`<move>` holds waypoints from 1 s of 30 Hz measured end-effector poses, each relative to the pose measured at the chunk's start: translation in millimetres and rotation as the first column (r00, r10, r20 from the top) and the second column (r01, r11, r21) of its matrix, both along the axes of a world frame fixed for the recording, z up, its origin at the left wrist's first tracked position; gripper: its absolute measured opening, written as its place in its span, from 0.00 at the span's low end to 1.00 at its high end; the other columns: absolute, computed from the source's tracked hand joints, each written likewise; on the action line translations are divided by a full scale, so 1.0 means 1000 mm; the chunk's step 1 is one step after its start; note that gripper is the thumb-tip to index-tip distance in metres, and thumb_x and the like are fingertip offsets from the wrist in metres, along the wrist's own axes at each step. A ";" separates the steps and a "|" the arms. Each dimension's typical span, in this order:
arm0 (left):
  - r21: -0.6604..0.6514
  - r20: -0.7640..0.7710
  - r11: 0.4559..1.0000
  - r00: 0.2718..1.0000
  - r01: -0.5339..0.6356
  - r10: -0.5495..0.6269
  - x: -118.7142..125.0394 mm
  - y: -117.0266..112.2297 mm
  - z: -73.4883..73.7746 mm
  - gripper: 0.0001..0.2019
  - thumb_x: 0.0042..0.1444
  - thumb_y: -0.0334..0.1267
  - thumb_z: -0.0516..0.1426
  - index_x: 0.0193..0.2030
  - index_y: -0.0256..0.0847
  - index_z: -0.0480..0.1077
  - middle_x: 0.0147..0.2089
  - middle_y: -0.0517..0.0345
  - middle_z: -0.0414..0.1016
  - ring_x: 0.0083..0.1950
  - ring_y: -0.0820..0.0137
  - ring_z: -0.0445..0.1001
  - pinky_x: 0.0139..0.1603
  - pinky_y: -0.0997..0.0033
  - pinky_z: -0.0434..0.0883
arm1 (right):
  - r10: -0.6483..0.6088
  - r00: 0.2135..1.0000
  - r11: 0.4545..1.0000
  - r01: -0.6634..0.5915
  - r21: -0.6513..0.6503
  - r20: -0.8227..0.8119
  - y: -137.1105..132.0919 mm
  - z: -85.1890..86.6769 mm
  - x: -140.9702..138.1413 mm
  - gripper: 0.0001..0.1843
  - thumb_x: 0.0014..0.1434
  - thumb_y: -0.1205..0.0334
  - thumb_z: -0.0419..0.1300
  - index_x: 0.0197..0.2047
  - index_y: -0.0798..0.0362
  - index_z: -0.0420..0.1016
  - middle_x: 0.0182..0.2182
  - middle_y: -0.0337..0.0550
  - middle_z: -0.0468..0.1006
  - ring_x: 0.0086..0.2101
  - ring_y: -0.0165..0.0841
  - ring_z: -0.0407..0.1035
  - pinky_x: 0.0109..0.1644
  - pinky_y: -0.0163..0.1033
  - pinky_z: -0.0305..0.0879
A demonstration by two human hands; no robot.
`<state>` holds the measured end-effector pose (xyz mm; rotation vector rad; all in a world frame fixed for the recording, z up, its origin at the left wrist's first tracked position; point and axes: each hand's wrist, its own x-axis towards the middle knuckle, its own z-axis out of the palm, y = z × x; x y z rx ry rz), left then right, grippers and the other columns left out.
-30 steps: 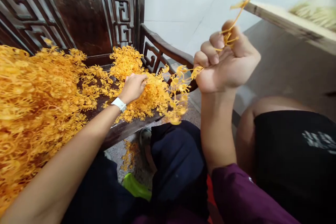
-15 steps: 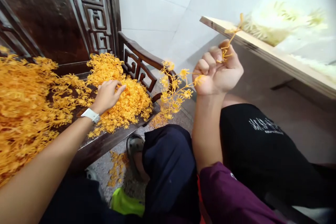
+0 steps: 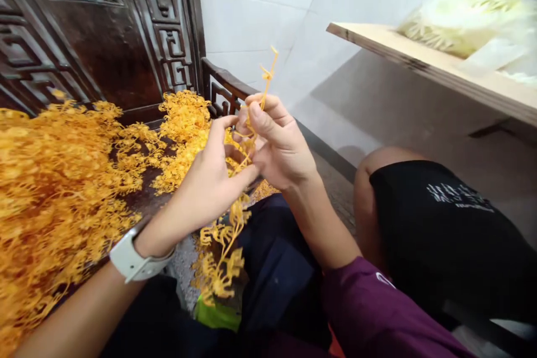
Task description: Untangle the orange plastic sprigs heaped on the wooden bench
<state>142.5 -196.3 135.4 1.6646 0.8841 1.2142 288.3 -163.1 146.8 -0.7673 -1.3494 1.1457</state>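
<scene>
My right hand (image 3: 283, 142) pinches an orange plastic flower sprig (image 3: 229, 249) between thumb and fingers. The bare tip of its stem sticks up above those fingers, and its flower heads hang down over my knee. Curled around the same stem from the left is my left hand (image 3: 212, 173), with a pale watch strap on the wrist. Its thumb lies across the stem close to my right palm; some of its fingertips are hidden. Behind the hands, a pile of orange plastic flower sprigs (image 3: 62, 179) covers much of the dark wooden bench.
The bench has a carved back (image 3: 168, 22) and an armrest (image 3: 229, 81). At right, a wooden board (image 3: 369, 42) carries a plastic bag (image 3: 470, 5) of pale yellowish pieces. Another person's leg in black shorts (image 3: 428, 235) is close on my right. Something bright green (image 3: 218, 316) lies below.
My left hand has left the pile and come up to the sprig. My right hand has moved left and down with the sprig, so both hands now meet at its stem.
</scene>
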 end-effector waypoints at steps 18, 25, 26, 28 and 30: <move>-0.093 0.035 0.881 0.883 -0.464 0.468 -0.128 -0.026 0.012 0.03 0.61 0.36 0.70 0.39 0.40 0.82 0.20 0.65 0.69 0.19 0.78 0.63 0.20 0.80 0.60 | 0.415 0.875 0.871 -0.462 -0.170 -0.251 0.026 -0.026 -0.069 0.16 0.51 0.58 0.83 0.39 0.52 0.85 0.33 0.36 0.80 0.30 0.24 0.68 0.35 0.33 0.67; -0.054 -0.197 0.839 0.829 -0.542 0.523 -0.151 -0.028 0.002 0.04 0.57 0.38 0.71 0.36 0.41 0.84 0.22 0.63 0.72 0.20 0.78 0.62 0.20 0.78 0.57 | 0.205 0.926 0.935 -0.281 0.218 0.316 0.049 -0.040 -0.075 0.05 0.65 0.62 0.71 0.38 0.54 0.84 0.37 0.42 0.83 0.37 0.31 0.72 0.43 0.41 0.67; -0.018 -0.244 0.837 0.814 -0.547 0.527 -0.150 -0.030 0.000 0.04 0.57 0.38 0.71 0.36 0.41 0.84 0.23 0.63 0.74 0.21 0.78 0.63 0.21 0.77 0.57 | 0.113 0.910 0.914 -0.254 0.318 0.400 0.053 -0.041 -0.078 0.04 0.66 0.65 0.68 0.37 0.54 0.83 0.37 0.43 0.82 0.38 0.33 0.73 0.45 0.42 0.67; 0.053 -0.317 0.830 0.779 -0.555 0.541 -0.148 -0.034 -0.003 0.04 0.57 0.39 0.71 0.34 0.42 0.84 0.26 0.62 0.77 0.23 0.77 0.64 0.21 0.76 0.55 | -0.040 0.855 0.849 -0.244 0.468 0.518 0.063 -0.042 -0.081 0.07 0.66 0.71 0.63 0.37 0.54 0.82 0.37 0.44 0.82 0.40 0.35 0.73 0.47 0.44 0.67; 0.039 -0.305 0.822 0.777 -0.568 0.551 -0.151 -0.040 -0.003 0.05 0.57 0.39 0.71 0.33 0.43 0.83 0.27 0.62 0.77 0.23 0.77 0.63 0.21 0.74 0.50 | -0.175 0.780 0.809 -0.234 0.539 0.601 0.081 -0.046 -0.079 0.11 0.66 0.75 0.59 0.37 0.53 0.81 0.38 0.45 0.81 0.43 0.38 0.74 0.51 0.46 0.67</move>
